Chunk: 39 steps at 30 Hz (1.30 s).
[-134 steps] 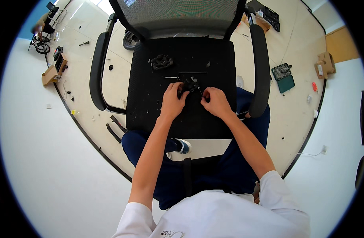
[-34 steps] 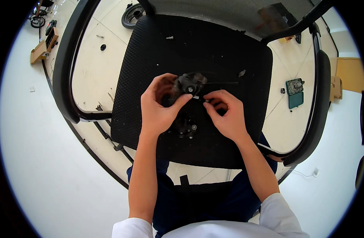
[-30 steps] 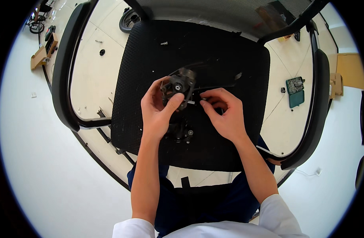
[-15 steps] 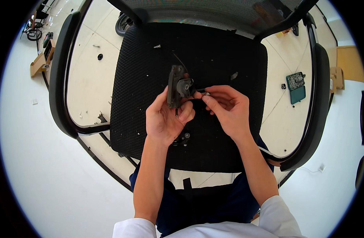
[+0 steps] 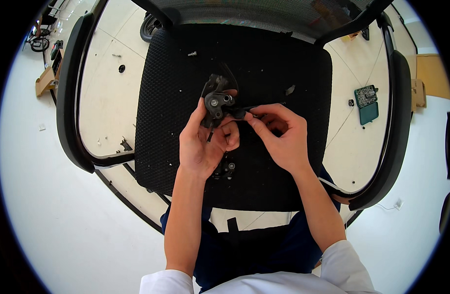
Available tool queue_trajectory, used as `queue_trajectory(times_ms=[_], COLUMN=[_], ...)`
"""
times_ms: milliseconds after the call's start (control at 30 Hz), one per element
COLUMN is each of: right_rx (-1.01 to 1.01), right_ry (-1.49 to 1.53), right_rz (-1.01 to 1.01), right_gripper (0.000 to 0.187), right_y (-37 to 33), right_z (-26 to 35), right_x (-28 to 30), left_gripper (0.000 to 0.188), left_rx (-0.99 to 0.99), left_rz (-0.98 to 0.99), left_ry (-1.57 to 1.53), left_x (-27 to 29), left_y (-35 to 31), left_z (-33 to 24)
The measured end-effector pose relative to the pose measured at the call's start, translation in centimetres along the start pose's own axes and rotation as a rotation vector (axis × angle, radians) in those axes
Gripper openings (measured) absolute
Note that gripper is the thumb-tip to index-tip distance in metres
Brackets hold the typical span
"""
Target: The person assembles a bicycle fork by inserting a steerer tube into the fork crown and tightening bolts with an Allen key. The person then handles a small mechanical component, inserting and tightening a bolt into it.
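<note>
Cream floor tiles (image 5: 107, 90) run up to white walls (image 5: 63, 206) around a black office chair seat of textured fabric (image 5: 161, 103), with a dark mesh backrest (image 5: 225, 14) behind it. On the floor at far left stands an open brown cardboard box (image 5: 45, 81) with dark items inside, too small to make out. To the right lies an open green rectangular case (image 5: 368, 115), its upper half filled with small greyish pieces.

Above the seat, the left hand (image 5: 203, 149) has its fingers clamped on a dark grey metal mechanical part (image 5: 215, 104). Right-hand (image 5: 283, 137) fingertips meet the part's right side; whether they grip anything cannot be told. Below, a second dark part with silver bolt heads (image 5: 230, 168) rests on the seat.
</note>
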State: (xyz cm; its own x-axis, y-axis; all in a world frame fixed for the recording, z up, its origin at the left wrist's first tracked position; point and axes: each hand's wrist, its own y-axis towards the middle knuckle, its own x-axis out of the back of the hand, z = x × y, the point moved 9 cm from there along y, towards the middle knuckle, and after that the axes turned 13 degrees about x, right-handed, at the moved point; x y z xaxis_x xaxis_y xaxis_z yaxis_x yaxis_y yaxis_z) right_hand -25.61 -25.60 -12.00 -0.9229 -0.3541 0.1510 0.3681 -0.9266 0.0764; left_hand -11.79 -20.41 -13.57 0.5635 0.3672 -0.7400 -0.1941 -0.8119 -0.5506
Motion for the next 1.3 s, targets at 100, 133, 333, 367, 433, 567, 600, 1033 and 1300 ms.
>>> queue_trajectory(times_ms=[100,133,333,367,433,567,600,1033,1300], right_rx=[-0.011,-0.004,-0.034,-0.048,-0.079,-0.117,-0.117,-0.082,-0.054], right_ry=[0.007,0.02,0.104,0.123,0.161,0.232,0.237,0.32,0.173], right_rz=[0.022,0.002,-0.077,-0.087,-0.12,-0.178,-0.183,-0.118,-0.182], right_gripper=[0.017,0.017,0.016,0.016,0.018,0.02,0.02,0.018,0.018], right_y=[0.0,0.0,0.1,0.1,0.2,0.2,0.2,0.2,0.2], right_z=[0.1,0.0,-0.6,-0.7,-0.8,-1.0,-0.9,-0.5,-0.1], right_x=[-0.2,-0.1,0.7,0.8,1.2,1.9,2.0,1.4,1.8], left_gripper=[0.057,0.058,0.06,0.06,0.061,0.063,0.063,0.056,0.055], left_rx=[0.007,0.005,0.023,0.038,0.058,0.074,0.078,0.065,0.084], left_rz=[-0.003,-0.015,-0.135,-0.136,-0.132,-0.133,-0.136,-0.183,-0.129], left_ry=[0.012,0.021,0.06,0.071,0.113,0.225,0.251,0.356,0.344], left_x=[0.3,0.4,0.6,0.7,0.7,0.6,0.6,0.6,1.0], left_y=[0.1,0.1,0.1,0.1,0.2,0.1,0.2,0.1,0.2], left_z=[0.1,0.1,0.0,0.1,0.3,0.5,0.6,0.8,0.9])
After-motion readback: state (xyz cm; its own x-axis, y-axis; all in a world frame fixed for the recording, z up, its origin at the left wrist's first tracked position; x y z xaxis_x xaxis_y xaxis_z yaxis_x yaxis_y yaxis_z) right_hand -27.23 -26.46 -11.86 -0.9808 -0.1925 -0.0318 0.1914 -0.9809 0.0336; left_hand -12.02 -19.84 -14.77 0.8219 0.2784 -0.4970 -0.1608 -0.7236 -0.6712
